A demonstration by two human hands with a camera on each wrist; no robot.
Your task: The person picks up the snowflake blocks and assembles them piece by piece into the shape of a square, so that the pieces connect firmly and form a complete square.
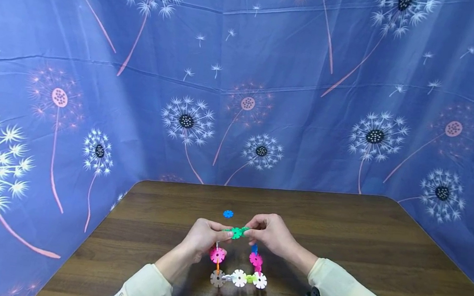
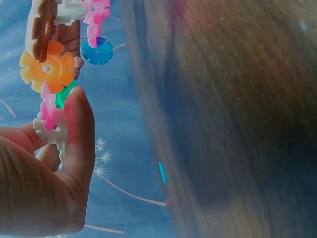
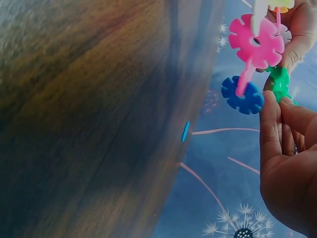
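Note:
Notched plastic snowflake discs are linked into a chain that hangs as a roughly square frame above the table. Green discs (image 1: 236, 233) form its top side, with my left hand (image 1: 203, 238) pinching their left end between thumb and fingers. At the right end, my right hand (image 1: 273, 234) pinches a green disc (image 3: 280, 83) with thumb and fingertips. Pink discs (image 1: 217, 255) run down the sides, with an orange disc (image 2: 47, 67) on the left and a blue disc (image 3: 242, 95) on the right. White discs (image 1: 239, 278) line the bottom. My fingers partly hide the upper corners.
A loose blue disc (image 1: 228, 213) lies on the brown wooden table (image 1: 162, 203) beyond my hands. Behind the table's back edge hangs a blue curtain (image 1: 300, 125) with dandelion prints.

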